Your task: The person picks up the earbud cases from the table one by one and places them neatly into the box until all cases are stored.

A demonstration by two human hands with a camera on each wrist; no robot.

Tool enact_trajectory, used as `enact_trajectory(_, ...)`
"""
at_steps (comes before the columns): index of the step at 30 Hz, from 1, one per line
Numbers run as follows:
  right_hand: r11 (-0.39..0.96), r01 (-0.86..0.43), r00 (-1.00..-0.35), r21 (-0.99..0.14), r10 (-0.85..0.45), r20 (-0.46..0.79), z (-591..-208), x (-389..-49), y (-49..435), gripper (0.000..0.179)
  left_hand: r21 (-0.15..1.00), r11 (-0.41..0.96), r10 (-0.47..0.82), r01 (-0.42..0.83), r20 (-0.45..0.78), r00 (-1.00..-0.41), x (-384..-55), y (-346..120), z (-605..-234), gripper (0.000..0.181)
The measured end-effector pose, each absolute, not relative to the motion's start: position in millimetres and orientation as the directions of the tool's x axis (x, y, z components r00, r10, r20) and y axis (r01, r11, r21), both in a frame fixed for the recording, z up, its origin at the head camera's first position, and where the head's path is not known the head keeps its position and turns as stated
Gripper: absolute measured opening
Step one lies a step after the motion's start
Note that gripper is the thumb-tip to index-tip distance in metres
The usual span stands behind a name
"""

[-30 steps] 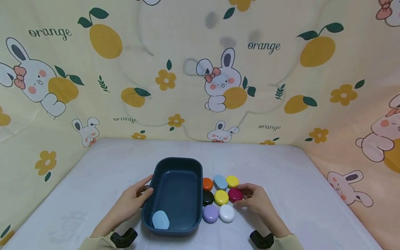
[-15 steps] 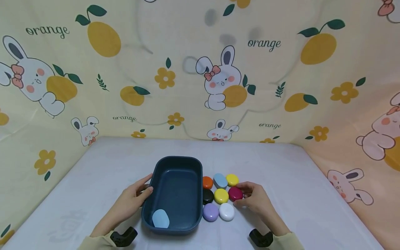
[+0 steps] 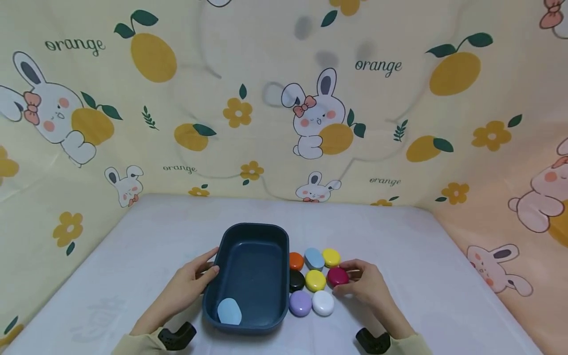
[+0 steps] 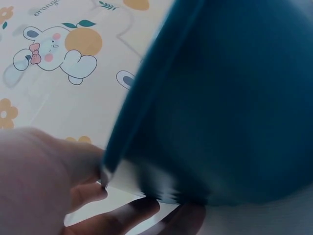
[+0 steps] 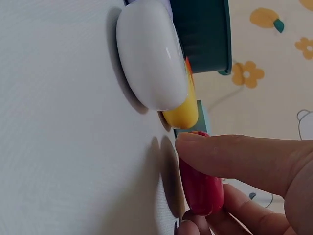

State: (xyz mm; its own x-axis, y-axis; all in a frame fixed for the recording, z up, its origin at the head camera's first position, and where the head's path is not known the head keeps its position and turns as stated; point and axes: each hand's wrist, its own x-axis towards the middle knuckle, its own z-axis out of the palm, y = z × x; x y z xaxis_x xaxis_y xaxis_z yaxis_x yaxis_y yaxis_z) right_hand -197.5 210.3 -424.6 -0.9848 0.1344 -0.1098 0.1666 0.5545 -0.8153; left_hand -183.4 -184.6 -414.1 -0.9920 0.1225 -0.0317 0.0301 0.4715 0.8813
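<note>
My left hand (image 3: 191,282) holds the left side of a dark blue rectangular tub (image 3: 253,229), thumb at the rim and fingers against the outer wall. A light blue rounded piece (image 3: 229,311) lies in the tub's near left corner. To the right of the tub, my right hand (image 3: 366,284) pinches a glossy dark red round piece (image 3: 337,276) between thumb and fingers. In the right wrist view the red piece (image 5: 201,188) stands just off its shadow; whether it touches the table I cannot tell. A yellow round piece (image 3: 315,280) lies just left of it.
More round pieces lie close together beside the tub: orange (image 3: 296,261), light blue (image 3: 314,259), yellow (image 3: 331,257), black (image 3: 296,280), purple (image 3: 300,303) and white (image 3: 323,302). A white cloth (image 3: 368,222) covers the table. A printed curtain (image 3: 262,143) hangs behind.
The dark red piece has shifted slightly right in my right hand, widening its gap from the yellow piece. My left hand and the tub stay put; the head view has tilted a little.
</note>
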Motion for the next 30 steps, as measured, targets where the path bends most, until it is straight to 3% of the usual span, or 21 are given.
enact_trajectory(30, 0.555, 0.147, -0.982, -0.819, 0.178, -0.056, -425.3, -193.5, 207.4, 0.058, 0.850, 0.525, 0.125, 0.046, -0.023, -0.992, -182.6, -183.2, -414.2, 0.055)
